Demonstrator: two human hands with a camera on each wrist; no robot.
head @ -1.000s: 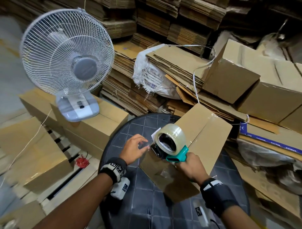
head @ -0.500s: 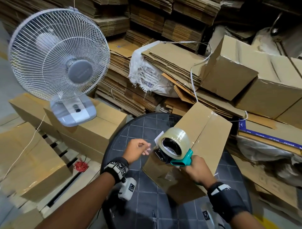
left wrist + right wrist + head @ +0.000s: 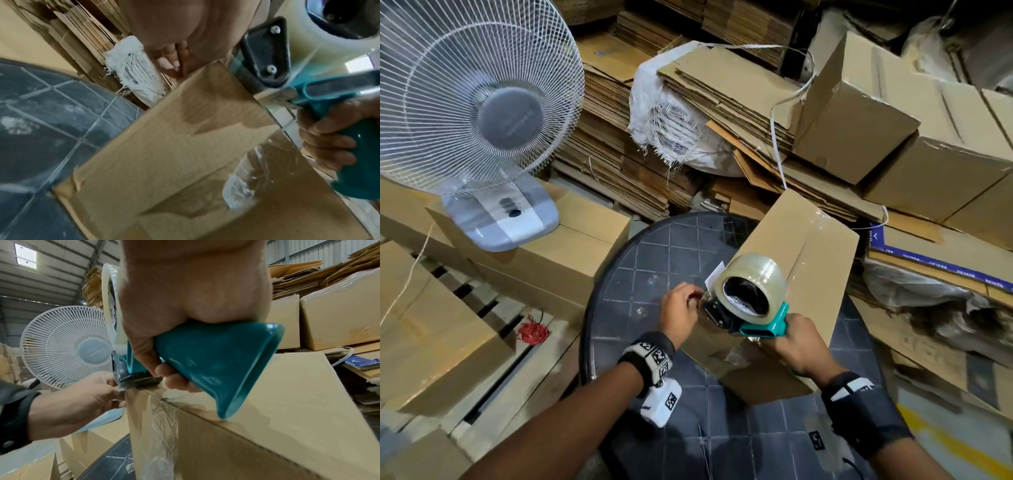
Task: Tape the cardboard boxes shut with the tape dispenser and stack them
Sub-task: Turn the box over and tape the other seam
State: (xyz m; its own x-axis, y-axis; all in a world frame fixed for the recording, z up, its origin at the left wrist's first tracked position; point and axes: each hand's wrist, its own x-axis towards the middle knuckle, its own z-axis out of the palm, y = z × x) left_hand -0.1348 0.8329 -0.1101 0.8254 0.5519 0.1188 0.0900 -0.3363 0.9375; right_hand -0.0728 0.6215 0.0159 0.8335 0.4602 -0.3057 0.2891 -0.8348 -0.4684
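- Box (image 3: 791, 274) lies tilted on the round dark surface (image 3: 654, 260), directly under and ahead of both hands; its long axis runs away from the person, up and to the right, near end lowest.
- Seam down the top face follows that same axis, starting just beyond the right hand; clear tape (image 3: 162, 431) already hangs crumpled down the near end face.
- Tape dispenser (image 3: 750, 305) sits at the box's near top edge, roll uppermost, nose toward the left hand, teal handle toward the right.
- Right hand (image 3: 799, 346) is wrapped tight round the teal handle, fingers curled under it, resting over the near corner of the box.
- Left hand (image 3: 679, 313) is just left of the dispenser nose, fingertips pinched at the loose tape end by the blade; in the right wrist view they meet right at the box's corner edge.
- Judgement: right hand is the working one and is already at the seam's near end; the pull would need to travel away from the body along the seam, left hand anchoring the tape end at the near edge.
- Risk, as I read it: the box is tilted and not braced, so it may slide on the surface.
- Fan (image 3: 472, 102) stands left of the left hand, on other boxes (image 3: 571, 253); taped boxes (image 3: 893, 120) are piled beyond and right of the right hand.
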